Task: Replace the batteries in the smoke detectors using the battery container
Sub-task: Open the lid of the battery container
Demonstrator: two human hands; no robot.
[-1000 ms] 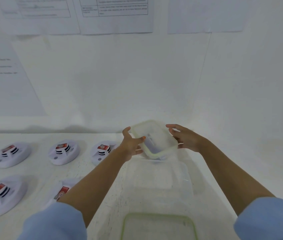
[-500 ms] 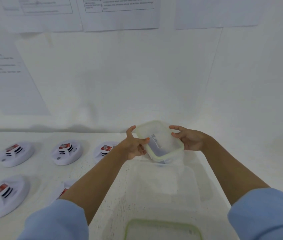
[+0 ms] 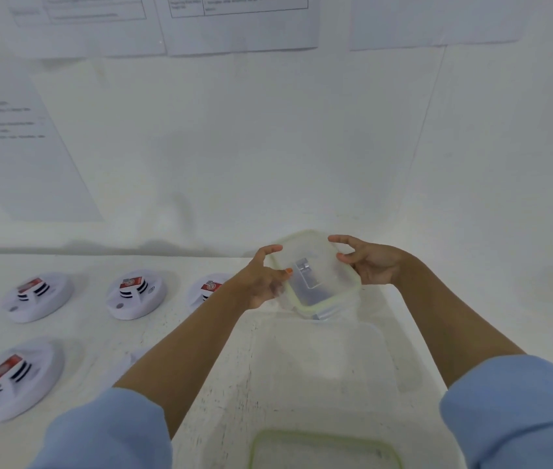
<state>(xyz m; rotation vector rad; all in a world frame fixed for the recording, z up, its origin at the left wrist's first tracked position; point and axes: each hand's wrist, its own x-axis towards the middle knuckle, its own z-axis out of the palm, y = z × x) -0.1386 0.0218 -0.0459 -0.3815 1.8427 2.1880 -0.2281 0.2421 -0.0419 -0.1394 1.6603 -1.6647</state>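
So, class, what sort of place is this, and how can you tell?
Probably a staged training bench, not a home: smoke detectors in rows on a white table, printed sheets on the wall, a lidded plastic container.

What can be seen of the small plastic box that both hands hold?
The small plastic box is translucent, rectangular with rounded corners, with a pale green rim. Something greyish shows through it, too blurred to name. It is tilted, just beyond a larger clear tub. The left hand grips its left edge, thumb on top; the right hand pinches its right rim.
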